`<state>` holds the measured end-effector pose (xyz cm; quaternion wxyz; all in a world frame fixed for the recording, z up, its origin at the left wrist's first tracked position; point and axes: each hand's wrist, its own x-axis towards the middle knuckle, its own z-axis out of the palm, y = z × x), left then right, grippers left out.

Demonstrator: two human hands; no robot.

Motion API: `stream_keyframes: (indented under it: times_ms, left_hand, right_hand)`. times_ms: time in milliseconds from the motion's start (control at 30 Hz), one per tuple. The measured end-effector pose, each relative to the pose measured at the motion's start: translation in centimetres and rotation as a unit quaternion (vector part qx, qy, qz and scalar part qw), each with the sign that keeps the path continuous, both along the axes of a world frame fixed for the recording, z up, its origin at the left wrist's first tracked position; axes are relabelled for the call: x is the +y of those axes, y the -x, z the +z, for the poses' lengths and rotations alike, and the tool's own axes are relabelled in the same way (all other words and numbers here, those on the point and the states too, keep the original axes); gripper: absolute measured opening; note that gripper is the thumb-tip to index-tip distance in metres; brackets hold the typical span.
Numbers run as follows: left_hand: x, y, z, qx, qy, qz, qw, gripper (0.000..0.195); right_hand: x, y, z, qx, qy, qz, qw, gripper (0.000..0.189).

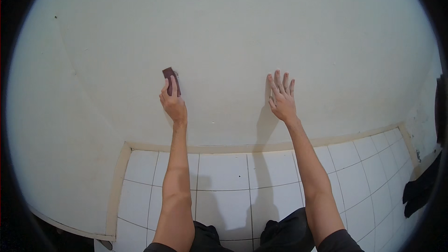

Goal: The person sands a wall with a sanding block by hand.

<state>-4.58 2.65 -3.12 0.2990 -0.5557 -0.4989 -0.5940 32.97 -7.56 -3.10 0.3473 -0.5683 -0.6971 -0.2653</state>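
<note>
A dark reddish-brown block (pixel 169 72), which looks like a sanding block or sponge, is held against the off-white wall (pixel 224 42) by my left hand (pixel 174 105). My fingers lie along its face and left side. A small dark mark shows on the wall just right of the block's upper part. Farther right, my right hand (pixel 282 98) is spread with its fingertips at the wall and nothing in it. Pale dust coats those fingers, and the hand casts a shadow to its left.
White floor tiles (pixel 224 171) with dark joints meet the wall at a beige skirting (pixel 238 148). A wall corner runs down the left side. Dark cloth (pixel 421 189) hangs at the far right, beside a wall with flaked patches. My knees are at the bottom.
</note>
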Motion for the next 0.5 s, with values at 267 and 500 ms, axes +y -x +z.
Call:
stream_keyframes:
  times_ms: [267, 500]
  left_hand:
    - [0.0, -1.9, 4.9, 0.021, 0.003, -0.08, 0.997, 0.08]
    - [-1.4, -1.3, 4.9, 0.029, 0.03, -0.04, 0.998, 0.075]
  right_hand:
    - [-0.1, 0.0, 0.0, 0.003, 0.006, -0.003, 1.0, 0.094]
    - [0.2, -0.5, -0.3, 0.002, 0.001, -0.013, 1.0, 0.094]
